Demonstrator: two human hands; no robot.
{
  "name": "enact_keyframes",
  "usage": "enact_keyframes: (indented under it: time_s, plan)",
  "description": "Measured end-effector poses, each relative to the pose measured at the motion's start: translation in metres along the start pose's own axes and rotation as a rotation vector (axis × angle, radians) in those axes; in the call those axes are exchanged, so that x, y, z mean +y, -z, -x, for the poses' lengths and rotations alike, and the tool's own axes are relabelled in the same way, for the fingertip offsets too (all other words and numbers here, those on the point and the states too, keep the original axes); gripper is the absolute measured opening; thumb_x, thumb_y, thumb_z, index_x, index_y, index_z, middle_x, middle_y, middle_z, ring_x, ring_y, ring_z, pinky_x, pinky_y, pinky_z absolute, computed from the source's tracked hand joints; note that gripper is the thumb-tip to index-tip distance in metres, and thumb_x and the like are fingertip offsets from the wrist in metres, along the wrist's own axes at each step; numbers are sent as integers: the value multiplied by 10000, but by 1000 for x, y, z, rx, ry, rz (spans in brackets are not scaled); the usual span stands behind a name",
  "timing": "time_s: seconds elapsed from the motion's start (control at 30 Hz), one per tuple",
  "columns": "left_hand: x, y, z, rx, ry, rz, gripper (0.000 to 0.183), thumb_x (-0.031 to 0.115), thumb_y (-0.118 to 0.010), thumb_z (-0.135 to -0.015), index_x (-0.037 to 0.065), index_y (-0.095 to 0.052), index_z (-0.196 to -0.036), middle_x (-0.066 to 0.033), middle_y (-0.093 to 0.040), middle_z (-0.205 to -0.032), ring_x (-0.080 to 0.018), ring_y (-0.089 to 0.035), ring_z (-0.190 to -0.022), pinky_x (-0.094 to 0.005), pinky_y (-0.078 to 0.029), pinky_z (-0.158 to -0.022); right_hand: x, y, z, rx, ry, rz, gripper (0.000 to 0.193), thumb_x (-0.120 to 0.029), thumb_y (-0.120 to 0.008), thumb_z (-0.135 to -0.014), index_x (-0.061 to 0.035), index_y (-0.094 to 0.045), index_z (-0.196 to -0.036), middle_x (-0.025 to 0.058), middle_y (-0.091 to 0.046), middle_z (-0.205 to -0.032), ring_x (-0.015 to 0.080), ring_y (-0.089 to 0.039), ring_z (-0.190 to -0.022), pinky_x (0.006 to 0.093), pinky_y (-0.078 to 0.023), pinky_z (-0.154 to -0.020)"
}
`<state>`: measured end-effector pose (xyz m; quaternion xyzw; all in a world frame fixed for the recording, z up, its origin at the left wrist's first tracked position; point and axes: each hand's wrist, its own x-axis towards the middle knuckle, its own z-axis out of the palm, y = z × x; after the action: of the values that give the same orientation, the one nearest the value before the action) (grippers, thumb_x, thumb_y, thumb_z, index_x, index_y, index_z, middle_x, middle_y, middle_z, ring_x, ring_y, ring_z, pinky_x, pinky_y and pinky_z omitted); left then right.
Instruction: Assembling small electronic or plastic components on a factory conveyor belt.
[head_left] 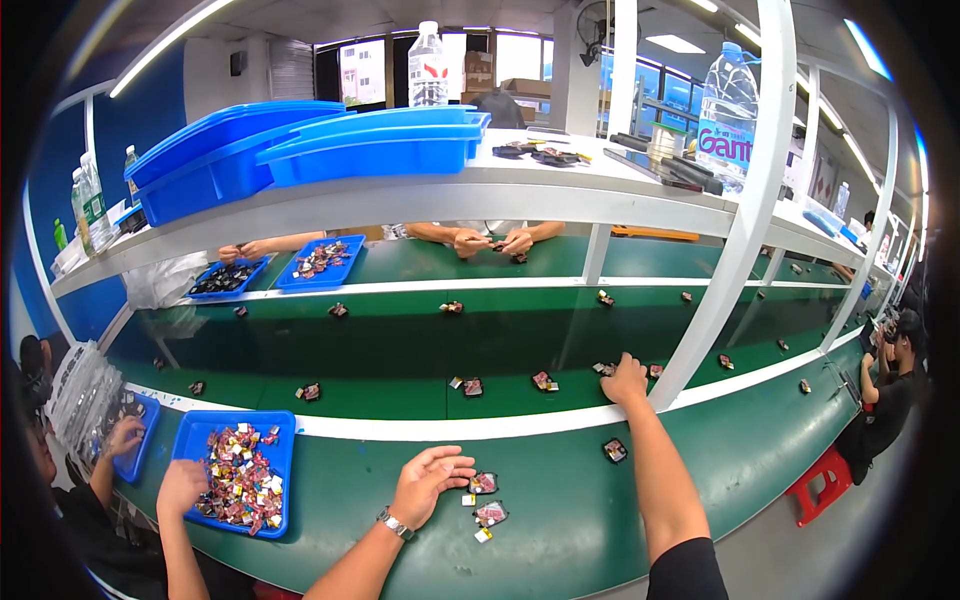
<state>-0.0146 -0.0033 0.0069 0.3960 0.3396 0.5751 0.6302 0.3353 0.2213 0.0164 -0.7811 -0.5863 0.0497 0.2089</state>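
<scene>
My left hand (430, 485), with a metal watch at the wrist, hovers over the near green worktop with fingers stretched out, holding nothing. Beside its fingertips lies a small electronic assembly (484, 484), a black frame with reddish wiring and a white-yellow tag. A second assembly (491, 514) rests just below it. Across the white rail, my right hand (628, 382) reaches onto the green conveyor belt. Its fingers close around another small electronic assembly (604, 370), partly hidden by the hand. One more assembly (614, 450) lies alone left of my right forearm.
A blue tray (290, 470) full of assemblies stands at left, with a co-worker's hand (183, 487) at it. Several assemblies dot the belt (400, 345). Overhead runs a white shelf (400, 196) with blue bins (375, 150); its post (735, 215) rises near my right hand.
</scene>
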Motion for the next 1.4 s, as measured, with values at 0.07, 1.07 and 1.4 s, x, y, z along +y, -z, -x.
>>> enact_keyframes:
  time_s: [0.07, 1.07, 1.4]
  plan:
    - [-1, 3, -1, -9, 6, -9, 327, 95, -538, -959, -50, -508, -1250, -226, -636, -1144, -274, -657, -998, -377, -535, -878, 13, -2, -5, 18, 87, -63, 588, -168, -731, -749, 6, -516, -1268, 187, -554, -1255, 368, -494, -1198, 450, -428, -996]
    - [5, -8, 12, -43, 237, 57, 350, 142, -443, -1028, -22, -470, -1336, -134, -592, -1195, -213, -627, -1066, -363, -556, -931, -101, 40, 213, -244, 1295, -527, 181, -128, -723, -788, -101, -642, -947, 93, -561, -1239, 305, -540, -1154, 416, -453, -962]
    - [4, -6, 11, -59, 213, -8, 325, 102, -485, -1004, -2, -487, -1312, -137, -598, -1200, -224, -618, -1105, -400, -540, -959, -100, 28, 214, -292, 1262, -495, 157, -130, -722, -792, -89, -669, -934, 95, -558, -1240, 299, -521, -1175, 407, -464, -950]
